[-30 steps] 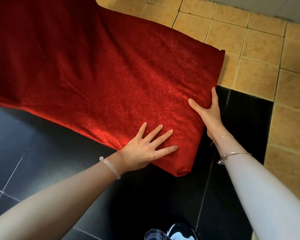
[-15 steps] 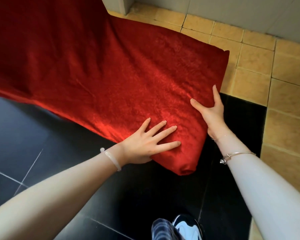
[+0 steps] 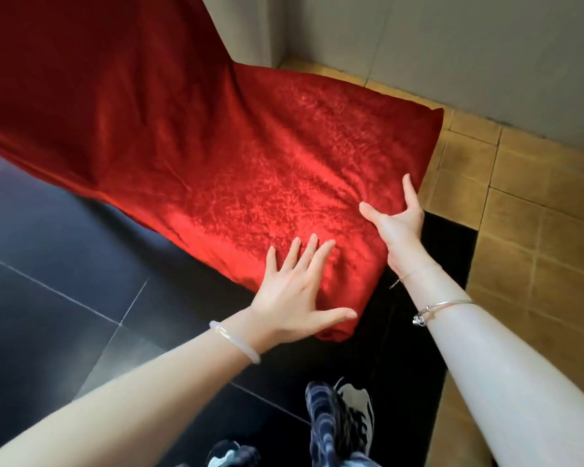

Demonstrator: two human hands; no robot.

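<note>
A large red velvety cloth (image 3: 216, 156) lies spread out, slanting from the upper left down to a folded corner at the lower middle. My left hand (image 3: 297, 291) lies flat on the cloth near that corner, fingers straight and spread, thumb along the lower edge. My right hand (image 3: 398, 217) is at the cloth's right edge. Its thumb lies on top, its index finger points up along the edge, and its other fingers curl round the edge. What the cloth covers is hidden.
Glossy black floor tiles (image 3: 64, 271) run below and to the left of the cloth. Tan floor tiles (image 3: 536, 230) lie to the right, and a grey wall (image 3: 452, 45) stands behind. A dark patterned shoe (image 3: 331, 419) shows at the bottom.
My left hand has turned so that its fingers point more upward on the cloth. My right hand's fingers have curled tighter round the right edge. The view has tilted up, showing more wall.
</note>
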